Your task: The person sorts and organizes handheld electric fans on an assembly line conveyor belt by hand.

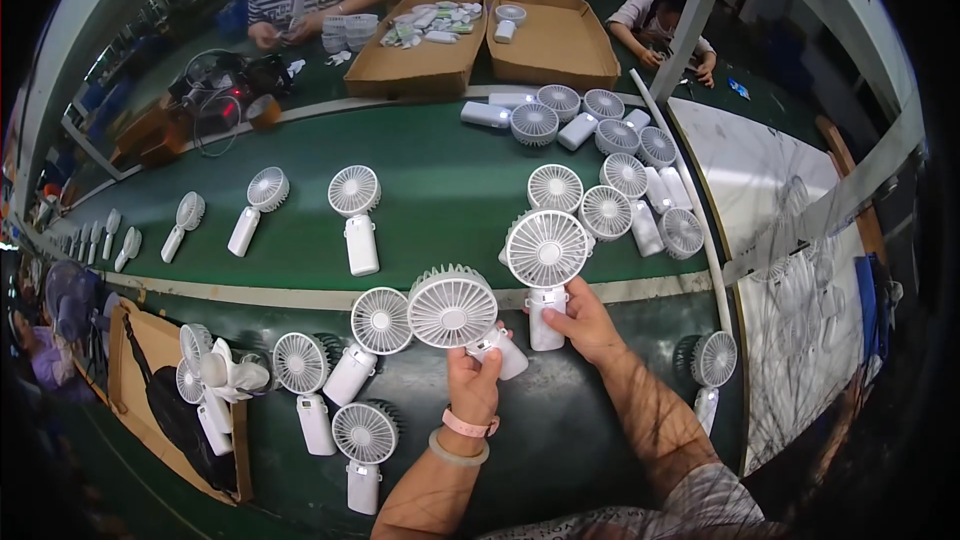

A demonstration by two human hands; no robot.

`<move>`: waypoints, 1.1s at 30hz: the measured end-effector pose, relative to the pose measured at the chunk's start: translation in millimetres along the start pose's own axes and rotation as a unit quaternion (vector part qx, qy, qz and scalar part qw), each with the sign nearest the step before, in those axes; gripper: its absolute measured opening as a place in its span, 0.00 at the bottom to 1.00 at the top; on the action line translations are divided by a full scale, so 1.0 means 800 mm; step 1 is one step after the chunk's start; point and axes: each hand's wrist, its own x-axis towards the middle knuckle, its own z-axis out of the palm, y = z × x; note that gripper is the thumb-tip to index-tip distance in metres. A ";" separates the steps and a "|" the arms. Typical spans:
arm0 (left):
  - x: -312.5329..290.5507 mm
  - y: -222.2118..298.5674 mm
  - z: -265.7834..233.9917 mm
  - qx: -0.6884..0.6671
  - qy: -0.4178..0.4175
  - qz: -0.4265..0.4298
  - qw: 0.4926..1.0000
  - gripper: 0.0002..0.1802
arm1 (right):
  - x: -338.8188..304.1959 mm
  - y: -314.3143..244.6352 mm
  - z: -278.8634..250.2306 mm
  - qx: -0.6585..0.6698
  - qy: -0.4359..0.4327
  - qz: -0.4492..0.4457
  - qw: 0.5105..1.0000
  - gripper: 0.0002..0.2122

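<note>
My left hand (474, 384) is closed round the handle of a white handheld fan (452, 310), whose round grille tilts up to the left. In my right hand (588, 324) a second white handheld fan (548, 250) stands upright, thumb pressed on its handle. The two fans are side by side over the near edge of the green conveyor belt. Just left of my left hand lie several more fans, among them one (380, 322) partly behind the held fan's grille. Beyond my right hand a cluster of fans (606, 212) rests on the belt, partly hidden by the fan I hold.
A row of fans (354, 192) lies along the belt to the left. Cardboard trays (555, 55) stand beyond it. At near left a cardboard box (240, 450) holds fans and a black strap. One fan (714, 360) lies right. Two people sit working across the belt.
</note>
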 end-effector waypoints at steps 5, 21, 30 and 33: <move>0.000 -0.001 0.002 -0.013 -0.006 -0.008 1.000 0.22 | 0.001 0.008 -0.004 0.005 0.002 -0.019 1.000 0.21; -0.002 0.007 -0.001 -0.002 -0.034 -0.007 0.999 0.24 | 0.003 0.021 -0.003 0.020 0.022 0.023 0.999 0.22; 0.001 0.005 0.001 0.007 -0.013 -0.013 1.000 0.29 | -0.002 0.023 -0.005 -0.050 0.017 -0.025 0.998 0.20; -0.001 0.010 0.008 -0.020 -0.022 -0.038 0.999 0.32 | 0.000 0.019 0.003 -0.014 0.022 -0.008 1.000 0.20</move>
